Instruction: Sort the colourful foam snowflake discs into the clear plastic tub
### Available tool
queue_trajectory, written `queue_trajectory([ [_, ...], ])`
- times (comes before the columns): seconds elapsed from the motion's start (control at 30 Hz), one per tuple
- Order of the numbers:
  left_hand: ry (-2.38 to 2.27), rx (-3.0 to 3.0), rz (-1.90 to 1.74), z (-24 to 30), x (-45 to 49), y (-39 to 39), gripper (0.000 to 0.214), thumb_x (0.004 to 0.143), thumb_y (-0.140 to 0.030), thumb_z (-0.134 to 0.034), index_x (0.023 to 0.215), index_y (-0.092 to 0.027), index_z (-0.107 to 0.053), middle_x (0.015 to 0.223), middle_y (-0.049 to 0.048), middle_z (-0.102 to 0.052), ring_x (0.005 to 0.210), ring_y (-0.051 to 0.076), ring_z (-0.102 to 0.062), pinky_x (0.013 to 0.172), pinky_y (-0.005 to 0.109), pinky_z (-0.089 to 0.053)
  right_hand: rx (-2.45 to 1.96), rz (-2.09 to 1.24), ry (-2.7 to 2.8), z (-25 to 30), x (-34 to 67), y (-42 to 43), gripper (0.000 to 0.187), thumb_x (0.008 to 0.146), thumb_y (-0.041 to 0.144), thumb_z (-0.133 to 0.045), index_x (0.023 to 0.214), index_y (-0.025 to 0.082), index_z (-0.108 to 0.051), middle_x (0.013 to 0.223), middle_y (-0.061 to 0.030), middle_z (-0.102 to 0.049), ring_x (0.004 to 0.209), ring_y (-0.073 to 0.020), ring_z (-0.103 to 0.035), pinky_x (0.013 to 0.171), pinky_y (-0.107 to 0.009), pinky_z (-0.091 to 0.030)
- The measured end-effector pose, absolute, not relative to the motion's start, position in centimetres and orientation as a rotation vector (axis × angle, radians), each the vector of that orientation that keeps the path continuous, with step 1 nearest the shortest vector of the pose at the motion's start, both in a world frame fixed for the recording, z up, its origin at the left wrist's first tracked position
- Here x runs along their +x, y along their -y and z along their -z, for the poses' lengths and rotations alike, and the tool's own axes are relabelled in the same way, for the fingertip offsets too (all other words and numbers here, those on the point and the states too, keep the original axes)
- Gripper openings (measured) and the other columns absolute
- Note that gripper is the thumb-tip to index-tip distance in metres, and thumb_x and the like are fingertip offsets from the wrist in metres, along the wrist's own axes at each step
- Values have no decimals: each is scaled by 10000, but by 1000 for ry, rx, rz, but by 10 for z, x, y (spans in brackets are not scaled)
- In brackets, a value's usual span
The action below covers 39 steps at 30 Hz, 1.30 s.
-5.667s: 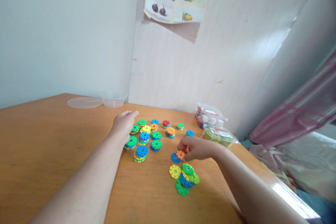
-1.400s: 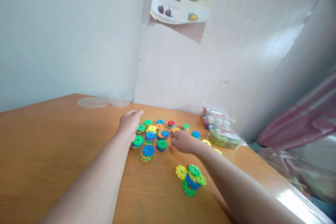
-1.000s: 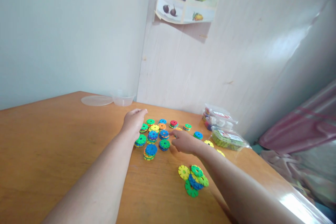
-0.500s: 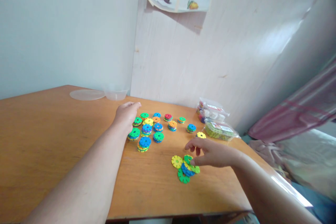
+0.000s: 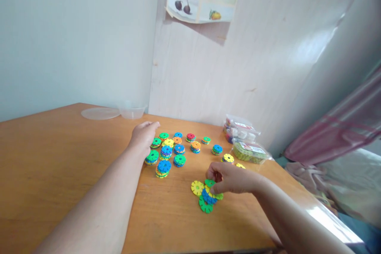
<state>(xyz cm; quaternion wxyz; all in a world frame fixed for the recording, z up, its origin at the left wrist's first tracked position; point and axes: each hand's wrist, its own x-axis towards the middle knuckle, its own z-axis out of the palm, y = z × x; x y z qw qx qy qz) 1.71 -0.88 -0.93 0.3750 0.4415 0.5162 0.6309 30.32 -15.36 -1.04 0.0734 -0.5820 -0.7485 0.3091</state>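
Note:
Several small stacks of coloured notched plastic discs (image 5: 168,151) stand in rows on the wooden table (image 5: 59,166). My left hand (image 5: 143,137) rests on the table at the left edge of these stacks, fingers curled loosely, holding nothing I can see. A loose pile of green, blue and yellow discs (image 5: 205,196) lies nearer to me. My right hand (image 5: 229,178) is over that pile, fingers pinched on a green disc (image 5: 210,183) at its top.
A clear plastic bowl (image 5: 131,111) and its flat lid (image 5: 99,113) sit at the back of the table. Two clear lidded boxes (image 5: 245,145) stand at the right by the wall. The table's right edge drops toward pink fabric (image 5: 336,135).
My right hand came back from the rows of stacks to the loose pile and closed its fingers on a green disc. The left hand has stayed put.

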Motion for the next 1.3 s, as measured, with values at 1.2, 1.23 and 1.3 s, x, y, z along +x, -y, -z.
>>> queue_trajectory([
  [1.2,-1328,1128,-1602,7,18,12,201,599,-364,-674,654,-173,-641,689,19,-622,727,177,-533,608,286,-359,-1755,-828,2172,15,304,166,319,772,428,-711,957,193,-602,825,0,-610,713,-140,-552,602,-251,-413],
  [1.23,-1334,1133,-1601,7,18,12,206,595,-367,-678,657,-174,-644,684,17,-617,729,178,-532,608,284,-359,-1781,-828,2146,19,304,164,330,767,444,-713,949,192,-600,812,3,-612,700,-137,-551,589,-248,-407],
  [1.3,-1346,1142,-1596,8,18,12,216,586,-374,-685,662,-175,-647,673,12,-606,731,177,-527,613,281,-363,-1821,-814,2114,25,302,158,341,743,452,-728,923,190,-602,796,8,-620,680,-132,-550,568,-242,-396],
])
